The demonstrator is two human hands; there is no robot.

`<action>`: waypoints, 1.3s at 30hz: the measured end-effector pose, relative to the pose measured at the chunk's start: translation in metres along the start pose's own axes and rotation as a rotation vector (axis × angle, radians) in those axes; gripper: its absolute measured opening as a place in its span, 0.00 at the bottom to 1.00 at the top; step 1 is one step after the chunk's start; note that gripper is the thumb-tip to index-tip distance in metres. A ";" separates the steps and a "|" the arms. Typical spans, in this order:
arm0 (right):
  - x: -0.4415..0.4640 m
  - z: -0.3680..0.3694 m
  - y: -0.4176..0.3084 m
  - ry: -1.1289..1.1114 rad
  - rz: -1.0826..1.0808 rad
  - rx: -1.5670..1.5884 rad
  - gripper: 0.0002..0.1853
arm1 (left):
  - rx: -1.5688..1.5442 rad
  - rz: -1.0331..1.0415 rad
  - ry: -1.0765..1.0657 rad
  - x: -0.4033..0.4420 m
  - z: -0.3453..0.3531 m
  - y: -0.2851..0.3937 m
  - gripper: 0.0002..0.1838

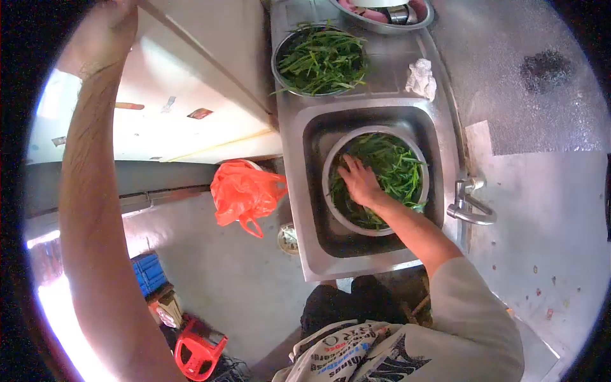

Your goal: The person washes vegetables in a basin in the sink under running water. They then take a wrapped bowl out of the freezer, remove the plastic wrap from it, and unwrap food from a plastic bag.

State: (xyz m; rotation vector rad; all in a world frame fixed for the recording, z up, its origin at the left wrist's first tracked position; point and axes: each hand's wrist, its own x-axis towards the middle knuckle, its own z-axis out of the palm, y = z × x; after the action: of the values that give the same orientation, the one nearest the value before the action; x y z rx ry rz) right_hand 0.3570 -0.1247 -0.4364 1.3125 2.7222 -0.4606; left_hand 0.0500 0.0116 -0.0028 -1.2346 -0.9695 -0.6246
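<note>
A round metal basin (326, 184) with long leafy greens (402, 169) in it sits inside the steel sink. My right hand (361, 181) reaches into its left half, palm down, the fingers apart on the greens and nothing visibly gripped. At the upper left, my left arm is raised close to the camera. The left hand (95, 44) shows only in part near the white panel; its fingers are cut off and hidden. Behind the sink, a second metal bowl (277, 71) is heaped with cut greens (323, 58).
A faucet (471, 202) stands right of the sink (296, 210). A crumpled white cloth (421, 79) lies on the steel counter, near another basin (382, 27) at the top. Left of the sink is a red plastic bag (245, 192). A red stool (198, 351) and a blue crate (149, 274) stand lower left.
</note>
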 end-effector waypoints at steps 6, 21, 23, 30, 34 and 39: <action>-0.022 -0.006 0.057 0.039 0.089 0.289 0.19 | -0.137 -0.168 0.093 -0.006 0.013 -0.005 0.07; -0.018 0.015 0.004 0.053 -0.238 -0.151 0.15 | 0.143 0.084 -0.282 -0.034 0.056 -0.067 0.19; -0.012 0.003 0.016 -0.207 -0.122 0.049 0.16 | 0.178 0.108 -0.312 -0.039 0.061 -0.075 0.20; -0.077 -0.051 0.090 0.080 -0.065 0.257 0.23 | 0.267 0.155 -0.450 -0.064 0.086 -0.100 0.25; -0.121 -0.041 0.060 -0.169 0.130 0.029 0.45 | 0.311 0.177 -0.542 -0.076 0.102 -0.115 0.27; -0.096 0.027 0.052 -0.097 0.277 0.060 0.35 | 0.237 0.239 -0.378 -0.063 0.092 -0.113 0.29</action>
State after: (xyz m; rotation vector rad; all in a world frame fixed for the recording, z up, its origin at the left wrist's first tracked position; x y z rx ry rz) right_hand 0.4562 -0.1739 -0.4546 1.6052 2.4165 -0.5647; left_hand -0.0996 0.0655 0.0005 -1.2533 -1.1483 -0.0829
